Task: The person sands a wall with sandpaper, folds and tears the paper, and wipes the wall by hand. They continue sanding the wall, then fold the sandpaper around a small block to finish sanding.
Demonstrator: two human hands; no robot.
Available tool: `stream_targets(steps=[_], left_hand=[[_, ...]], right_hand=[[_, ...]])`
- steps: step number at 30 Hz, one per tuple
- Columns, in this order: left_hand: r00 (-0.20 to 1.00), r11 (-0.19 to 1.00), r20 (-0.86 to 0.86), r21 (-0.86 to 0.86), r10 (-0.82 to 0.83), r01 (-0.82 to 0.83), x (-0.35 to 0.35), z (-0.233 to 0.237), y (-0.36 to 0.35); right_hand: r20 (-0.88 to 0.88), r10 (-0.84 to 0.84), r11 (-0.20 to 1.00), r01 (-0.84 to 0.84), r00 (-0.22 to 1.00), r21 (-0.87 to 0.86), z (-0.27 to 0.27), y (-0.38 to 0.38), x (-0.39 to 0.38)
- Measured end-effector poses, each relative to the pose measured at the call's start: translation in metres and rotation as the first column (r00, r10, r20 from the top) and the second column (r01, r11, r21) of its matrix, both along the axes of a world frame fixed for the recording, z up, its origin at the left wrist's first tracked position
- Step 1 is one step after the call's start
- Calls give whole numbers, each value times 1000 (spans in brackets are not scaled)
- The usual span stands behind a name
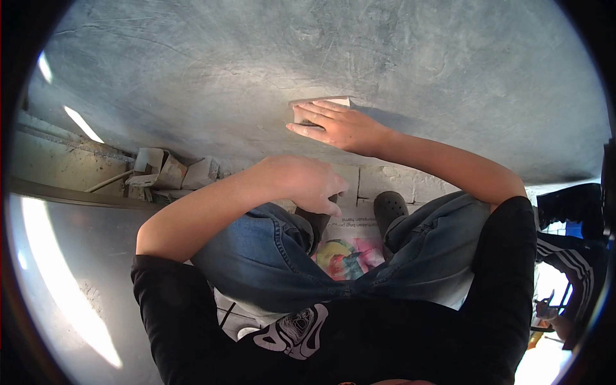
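My right hand (pixel 350 128) lies on a small folded sheet of what looks like sandpaper (pixel 343 101), pressing it against the grey wall surface (pixel 212 77). Its fingers are stretched over the sheet and hide most of it. The wall is scuffed, with pale scratches and smears. Lower and to the left, my left hand (pixel 311 183) hangs in front of my knees, away from the wall. Its thumb and fingers are loosely bent and apart, and I see nothing in it.
Broken pieces of board or tile (pixel 170 170) lie at the wall's foot on the left. A printed paper (pixel 350 253) lies between my feet on pale bricks (pixel 375 179). Another person's striped sleeve or trouser leg (pixel 571 256) shows at the right edge.
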State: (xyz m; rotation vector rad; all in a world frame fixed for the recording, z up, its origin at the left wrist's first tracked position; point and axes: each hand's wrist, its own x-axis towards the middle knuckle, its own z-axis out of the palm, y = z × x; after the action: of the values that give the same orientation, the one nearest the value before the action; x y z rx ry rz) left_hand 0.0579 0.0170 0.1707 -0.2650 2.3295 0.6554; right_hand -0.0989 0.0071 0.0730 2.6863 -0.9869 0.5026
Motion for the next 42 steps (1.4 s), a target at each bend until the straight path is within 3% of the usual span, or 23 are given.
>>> stream_targets(steps=[2,3,4,6,7,9,13,16,18,20,21,23,25,27,30,31,33,36,42], left_hand=[[1000,1000,-5,3,0,0,-2,2,-1],[1000,1000,-5,5,7,-7,-3,3,-1],[1000,1000,-14,9,0,0,-4,1,-2],[999,999,-15,15,-32,32,-6,-5,-5],[999,999,-23,19,-37,38,-7,-7,-6],[1000,999,-10,40,-28,28,-8,-10,-10],[999,999,-28,34,-40,41,-10,-15,-18],[1000,1000,-28,-1,-11,11,-12,-24,-24],[992,1000,-129,-15,17,-19,-14,-33,-26],[980,997,-198,-65,32,-45,-15,-32,-24],[969,992,-243,-100,46,-73,-15,-31,-22],[972,996,-234,-79,27,-46,-17,-29,-24],[978,998,-210,-56,2,-15,-17,-29,-26],[999,1000,-46,24,-9,10,-19,-37,-30],[999,999,46,-20,-24,25,-21,-47,-34],[999,999,34,-27,-32,33,-23,-47,-33],[983,996,185,-92,6,11,-26,-47,-30],[983,999,183,-47,13,-4,-26,-48,-27],[991,992,136,-121,-15,32,-27,-48,-23]], right_hand=[[-3,15,999,-15,1000,29,-5,5,-5],[-63,-5,952,25,998,306,-8,12,-8],[-125,-11,827,79,992,556,-13,18,-12],[-420,20,655,306,907,691,-24,31,-17],[-427,16,650,315,904,691,-23,39,-21],[-574,62,433,496,816,753,-18,53,-31],[-689,43,404,618,723,674,-13,65,-46],[-680,-25,404,630,733,664,-7,67,-55],[-493,1,386,454,870,803,1,73,-56],[-299,20,253,284,954,925,20,73,-53],[-316,11,262,302,949,917,19,73,-53],[-17,-18,225,21,1000,974,4,73,-56],[-48,-4,246,47,999,968,-6,69,-57],[-72,1,271,69,997,960,-11,69,-59],[-238,23,265,223,971,938,-9,67,-56],[-193,39,281,175,980,944,-16,67,-56],[-156,48,296,135,987,945,-18,66,-55],[-203,47,284,182,978,941,-11,71,-48],[-53,42,278,39,998,960,-7,72,-47]])
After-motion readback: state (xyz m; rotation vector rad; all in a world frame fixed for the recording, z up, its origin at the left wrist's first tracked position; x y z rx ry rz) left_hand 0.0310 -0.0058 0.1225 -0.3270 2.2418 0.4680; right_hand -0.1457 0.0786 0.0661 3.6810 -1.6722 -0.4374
